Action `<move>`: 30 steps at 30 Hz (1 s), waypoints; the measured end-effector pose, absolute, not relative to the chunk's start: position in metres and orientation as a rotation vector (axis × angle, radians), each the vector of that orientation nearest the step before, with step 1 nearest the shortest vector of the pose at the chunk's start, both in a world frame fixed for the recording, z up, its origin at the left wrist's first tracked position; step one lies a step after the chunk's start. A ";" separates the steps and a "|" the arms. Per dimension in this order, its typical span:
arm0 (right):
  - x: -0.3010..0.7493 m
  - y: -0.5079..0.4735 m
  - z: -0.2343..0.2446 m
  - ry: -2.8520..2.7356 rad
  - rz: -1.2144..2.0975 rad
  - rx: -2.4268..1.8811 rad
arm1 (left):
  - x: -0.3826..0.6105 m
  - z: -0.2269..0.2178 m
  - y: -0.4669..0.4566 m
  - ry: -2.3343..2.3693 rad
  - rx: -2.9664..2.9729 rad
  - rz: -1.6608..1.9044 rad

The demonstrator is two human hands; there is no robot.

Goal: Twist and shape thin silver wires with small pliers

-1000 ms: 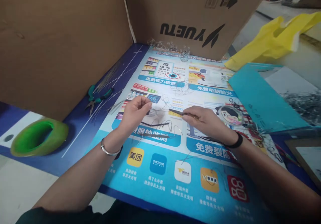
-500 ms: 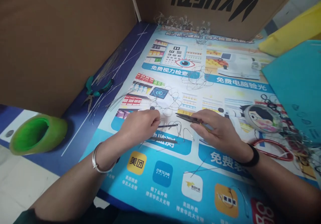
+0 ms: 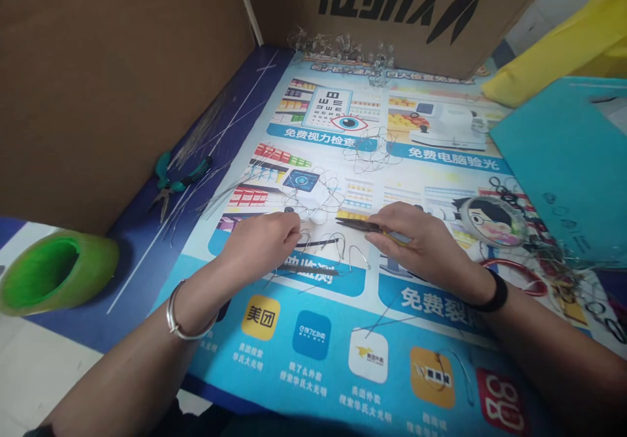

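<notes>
My left hand (image 3: 264,244) rests low on the printed poster mat (image 3: 318,339), fingers curled and pinched at small bent wire pieces (image 3: 337,244) lying just right of it. What sits in the pinch is too thin to name. My right hand (image 3: 416,238) is closed on slim dark needle-nose pliers (image 3: 355,225), whose tip points left toward the left hand. A silver bangle circles my left wrist, a black band my right. A round woven wire shape (image 3: 313,192) lies just beyond both hands.
Teal-handled pliers (image 3: 179,179) and straight wires lie at the left by a cardboard wall. A green roll (image 3: 53,274) sits at the left edge. A cardboard box (image 3: 392,12) stands behind, a teal sheet (image 3: 563,162) and tangled wire at the right.
My left hand dropped from a raised pinch down onto the mat among the bent wires. My right hand stayed put with the pliers. The view tipped nearer to the mat.
</notes>
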State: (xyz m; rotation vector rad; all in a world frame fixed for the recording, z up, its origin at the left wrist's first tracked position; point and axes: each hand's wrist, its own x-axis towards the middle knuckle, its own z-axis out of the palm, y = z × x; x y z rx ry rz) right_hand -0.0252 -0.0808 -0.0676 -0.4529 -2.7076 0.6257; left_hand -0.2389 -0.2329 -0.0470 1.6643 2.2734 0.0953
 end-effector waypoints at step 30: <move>-0.025 -0.088 -0.051 -3.057 0.243 -0.424 | -0.242 -0.048 -0.232 2.246 1.667 0.130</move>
